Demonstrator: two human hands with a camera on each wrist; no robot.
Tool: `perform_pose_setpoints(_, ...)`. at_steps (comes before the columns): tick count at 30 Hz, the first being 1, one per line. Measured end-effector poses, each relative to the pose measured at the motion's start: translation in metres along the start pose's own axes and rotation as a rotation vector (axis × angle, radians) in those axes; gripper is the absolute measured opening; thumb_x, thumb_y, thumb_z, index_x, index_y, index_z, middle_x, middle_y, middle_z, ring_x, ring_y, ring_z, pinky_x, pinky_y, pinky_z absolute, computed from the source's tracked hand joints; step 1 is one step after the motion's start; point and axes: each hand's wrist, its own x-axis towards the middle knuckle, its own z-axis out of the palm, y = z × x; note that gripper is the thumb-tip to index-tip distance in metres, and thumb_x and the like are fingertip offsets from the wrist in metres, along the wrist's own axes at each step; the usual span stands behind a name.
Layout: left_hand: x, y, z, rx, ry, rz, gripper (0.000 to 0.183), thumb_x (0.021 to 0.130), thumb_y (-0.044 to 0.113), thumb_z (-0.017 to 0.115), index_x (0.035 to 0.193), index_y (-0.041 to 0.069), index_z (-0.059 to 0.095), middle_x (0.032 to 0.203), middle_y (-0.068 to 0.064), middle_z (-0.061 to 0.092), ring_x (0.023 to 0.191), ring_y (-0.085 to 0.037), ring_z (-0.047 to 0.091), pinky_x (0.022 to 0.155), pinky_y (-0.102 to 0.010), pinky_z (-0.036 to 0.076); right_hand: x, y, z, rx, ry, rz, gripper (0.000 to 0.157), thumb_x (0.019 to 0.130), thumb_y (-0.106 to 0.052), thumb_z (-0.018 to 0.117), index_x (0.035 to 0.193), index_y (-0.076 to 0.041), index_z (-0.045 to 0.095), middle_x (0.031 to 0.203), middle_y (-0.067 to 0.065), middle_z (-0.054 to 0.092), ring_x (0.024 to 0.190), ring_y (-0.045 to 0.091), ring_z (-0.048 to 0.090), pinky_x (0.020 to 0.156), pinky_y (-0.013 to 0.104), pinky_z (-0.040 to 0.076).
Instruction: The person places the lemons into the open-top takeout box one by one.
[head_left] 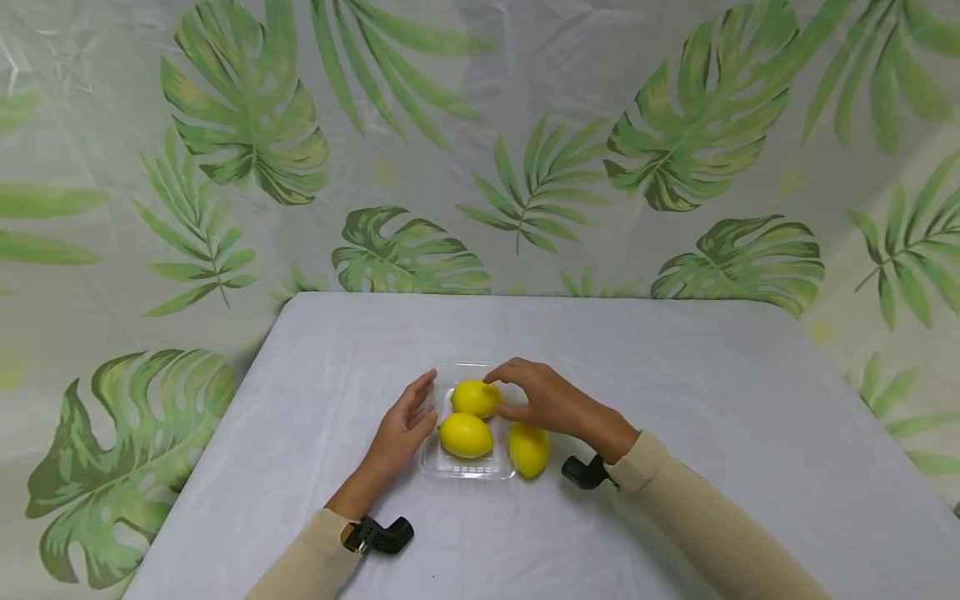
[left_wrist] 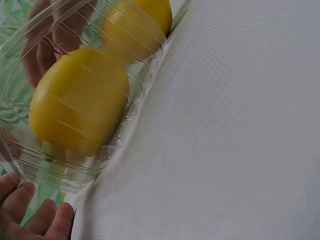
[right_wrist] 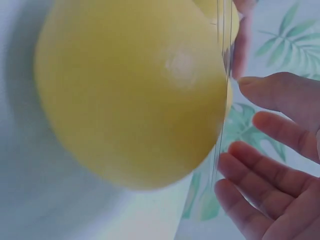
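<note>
Two yellow lemons lie one behind the other in a clear plastic container point(head_left: 468, 476): a far lemon point(head_left: 472, 398) and a near lemon point(head_left: 466, 436). Outside its right wall, a third lemon point(head_left: 529, 451) rests on the table. My left hand point(head_left: 405, 425) is at the container's left side, fingers extended along the wall. My right hand point(head_left: 551, 398) reaches over the right rim, its index fingertip and thumb right at the far lemon. In the right wrist view the fingers of that hand are spread, with nothing between them; the third lemon point(right_wrist: 130, 95) fills the foreground.
A white cloth covers the table point(head_left: 360, 333). Behind it hangs a pale sheet point(head_left: 540, 50) printed with green leaves. Dark wrist cameras are worn on both wrists, the left camera point(head_left: 386, 535) and the right camera point(head_left: 583, 472) both low over the cloth.
</note>
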Motion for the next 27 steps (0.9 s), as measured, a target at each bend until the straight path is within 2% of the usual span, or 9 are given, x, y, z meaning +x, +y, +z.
perform_pose_setpoints(5,0.004,-0.019,0.001,0.004,0.019,0.006,0.058,0.096,-0.001,0.052,0.15,0.011,0.032,0.156,-0.007,0.029,0.142,-0.024,0.029,0.11,-0.04,0.033,-0.011,0.005,-0.005,0.034,0.013,-0.03,0.04,0.087,-0.018,0.072,0.124,-0.007,0.062,0.12,0.008,0.062,0.107,0.026,0.058,0.093,0.043,0.051)
perform_pose_setpoints(8,0.004,-0.022,0.001,0.001,0.027,0.019,0.058,0.096,-0.001,0.052,0.149,0.014,0.034,0.155,-0.004,0.031,0.142,-0.022,0.03,0.11,-0.037,0.034,-0.018,0.006,-0.008,0.064,0.014,-0.031,0.041,0.088,-0.019,0.072,0.125,-0.008,0.061,0.121,0.009,0.062,0.107,0.026,0.057,0.093,0.046,0.05)
perform_pose_setpoints(17,0.004,-0.026,0.0,-0.036,0.031,0.033,0.059,0.094,-0.005,0.049,0.149,0.013,0.035,0.155,-0.005,0.032,0.142,-0.022,0.03,0.109,-0.036,0.034,-0.035,0.01,-0.01,0.118,0.006,-0.058,0.043,0.089,-0.024,0.071,0.125,-0.005,0.06,0.122,0.008,0.063,0.105,0.026,0.06,0.091,0.043,0.053)
perform_pose_setpoints(22,0.004,-0.025,-0.001,-0.057,0.038,0.036,0.061,0.093,-0.006,0.049,0.149,0.012,0.034,0.155,-0.006,0.031,0.143,-0.024,0.028,0.11,-0.035,0.033,-0.04,0.012,-0.009,0.153,-0.026,-0.028,0.045,0.089,-0.027,0.071,0.126,-0.005,0.059,0.123,0.009,0.062,0.107,0.028,0.06,0.092,0.044,0.052)
perform_pose_setpoints(27,0.004,-0.025,0.0,-0.09,0.03,0.044,0.062,0.092,-0.008,0.046,0.149,0.01,0.033,0.156,-0.008,0.029,0.143,-0.026,0.027,0.109,-0.034,0.033,-0.044,0.015,-0.008,0.16,-0.052,0.01,0.044,0.088,-0.033,0.07,0.123,-0.007,0.06,0.122,0.006,0.062,0.109,0.025,0.059,0.094,0.044,0.051)
